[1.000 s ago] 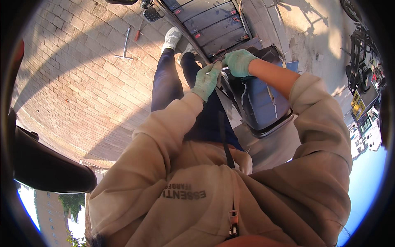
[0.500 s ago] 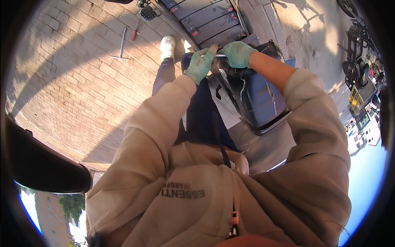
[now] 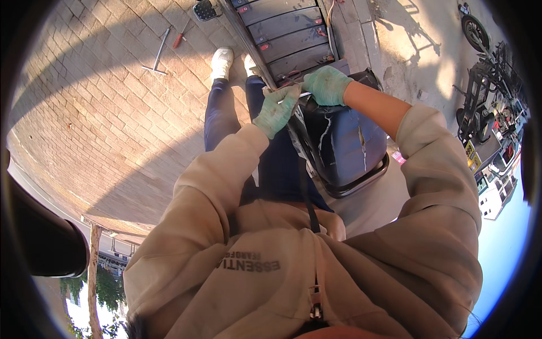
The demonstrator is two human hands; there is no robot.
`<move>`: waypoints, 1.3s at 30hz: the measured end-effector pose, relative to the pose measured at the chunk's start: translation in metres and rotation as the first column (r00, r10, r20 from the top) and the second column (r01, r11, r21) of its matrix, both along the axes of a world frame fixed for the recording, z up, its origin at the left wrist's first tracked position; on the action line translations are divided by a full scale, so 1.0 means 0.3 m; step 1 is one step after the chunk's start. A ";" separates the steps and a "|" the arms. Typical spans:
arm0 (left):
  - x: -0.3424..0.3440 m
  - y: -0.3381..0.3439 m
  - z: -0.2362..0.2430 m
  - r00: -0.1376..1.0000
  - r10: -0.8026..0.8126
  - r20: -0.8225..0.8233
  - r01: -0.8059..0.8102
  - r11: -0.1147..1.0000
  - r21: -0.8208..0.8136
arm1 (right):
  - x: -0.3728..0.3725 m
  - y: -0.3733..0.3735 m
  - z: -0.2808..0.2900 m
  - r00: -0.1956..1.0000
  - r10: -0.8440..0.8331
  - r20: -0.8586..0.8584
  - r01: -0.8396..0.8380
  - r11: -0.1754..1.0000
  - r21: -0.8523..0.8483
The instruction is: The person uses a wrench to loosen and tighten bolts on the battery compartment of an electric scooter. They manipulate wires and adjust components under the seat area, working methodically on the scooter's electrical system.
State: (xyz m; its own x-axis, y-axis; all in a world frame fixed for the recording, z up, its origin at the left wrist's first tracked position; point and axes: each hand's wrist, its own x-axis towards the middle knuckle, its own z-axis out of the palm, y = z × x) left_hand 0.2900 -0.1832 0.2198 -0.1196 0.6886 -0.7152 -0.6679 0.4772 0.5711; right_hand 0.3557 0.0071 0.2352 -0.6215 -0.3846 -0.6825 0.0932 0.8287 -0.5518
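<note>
Both my hands wear pale green work gloves with dark smudges. My left hand (image 3: 276,111) is closed, its thumb and fingers pinched around a slim silver metal piece (image 3: 300,95). My right hand (image 3: 327,86) is closed at the other end of that piece, knuckles up; most of it is hidden, so its exact kind cannot be made out. Under my hands lies the near end of a torn black seat (image 3: 344,141), its cover split in long cracks. Just beyond is an open frame holding several dark grey battery blocks (image 3: 282,28) with red-marked terminals.
A T-handle wrench (image 3: 158,52) and a red-handled screwdriver (image 3: 179,38) lie on the brick paving to the left. A black pedal (image 3: 205,10) sticks out beside the frame. Motorbikes (image 3: 485,107) stand at the far right. My legs and white shoes (image 3: 222,62) are close to the frame.
My view has shifted, so the frame and seat appear lower. Both hands stay close together over the seat's end, the left one slightly lower; less of the silver piece shows.
</note>
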 end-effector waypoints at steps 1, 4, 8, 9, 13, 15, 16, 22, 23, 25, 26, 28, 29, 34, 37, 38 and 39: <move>0.041 -0.040 0.026 0.997 0.048 0.066 -0.045 0.998 -0.045 | -0.004 -0.007 0.006 0.996 0.091 -0.014 -0.092 0.996 -0.009; 0.135 -0.112 0.053 0.982 0.028 0.187 0.008 0.982 -0.187 | -0.034 -0.015 0.012 0.939 0.336 -0.069 -0.338 0.941 -0.013; 0.182 -0.112 0.037 0.992 0.085 0.097 -0.074 0.991 -0.111 | -0.057 -0.025 0.033 0.927 0.375 0.020 -0.376 0.926 0.031; 0.179 -0.102 0.032 0.993 0.098 0.070 -0.091 0.991 -0.102 | -0.054 -0.032 0.040 0.933 0.356 0.050 -0.359 0.931 0.074; 0.116 -0.106 0.006 0.994 0.037 0.099 -0.024 0.991 -0.129 | -0.021 -0.094 0.051 0.982 0.124 0.144 -0.153 0.966 0.210; 0.088 -0.141 -0.002 0.992 -0.082 0.095 0.087 0.995 -0.056 | -0.007 -0.121 0.043 0.984 0.044 0.171 -0.073 0.983 0.168; 0.087 -0.158 -0.003 0.988 -0.141 0.063 0.143 0.989 -0.038 | -0.002 -0.134 0.039 0.983 0.006 0.186 -0.035 0.988 0.150; 0.165 -0.191 -0.005 0.995 -0.094 -0.039 0.094 0.995 0.023 | 0.014 -0.143 0.019 0.973 0.190 0.133 -0.199 0.978 0.061; 0.181 -0.195 0.003 0.993 -0.119 -0.018 0.118 0.993 -0.029 | 0.015 -0.140 0.017 0.966 0.229 0.121 -0.237 0.970 0.052; 0.211 -0.195 0.012 1.000 -0.025 0.015 0.026 0.997 -0.075 | 0.016 -0.138 0.012 0.958 0.274 0.088 -0.278 0.960 0.041; 0.224 -0.193 0.013 1.000 0.015 0.025 -0.012 0.996 -0.090 | 0.014 -0.139 0.008 0.957 0.283 0.065 -0.286 0.957 0.042; 0.243 -0.194 0.013 0.999 0.045 0.001 -0.045 0.994 -0.099 | 0.008 -0.140 -0.001 0.949 0.312 0.046 -0.313 0.949 0.028; 0.250 -0.194 0.010 0.998 0.054 -0.015 -0.055 0.994 -0.099 | 0.002 -0.139 -0.005 0.943 0.328 0.051 -0.329 0.944 0.014; 0.299 -0.160 0.001 0.972 0.233 0.025 -0.227 0.964 -0.135 | -0.043 -0.107 -0.014 0.871 0.481 0.099 -0.475 0.876 -0.080; 0.312 -0.116 -0.005 0.959 0.282 0.025 -0.276 0.950 -0.148 | -0.065 -0.066 -0.004 0.871 0.490 0.025 -0.487 0.870 -0.084; 0.315 -0.102 -0.007 0.954 0.298 0.016 -0.293 0.947 -0.131 | -0.067 -0.064 -0.003 0.876 0.483 0.021 -0.480 0.873 -0.085; 0.319 -0.095 -0.005 0.952 0.306 0.032 -0.300 0.945 -0.129 | -0.068 -0.062 -0.004 0.873 0.488 0.020 -0.486 0.871 -0.069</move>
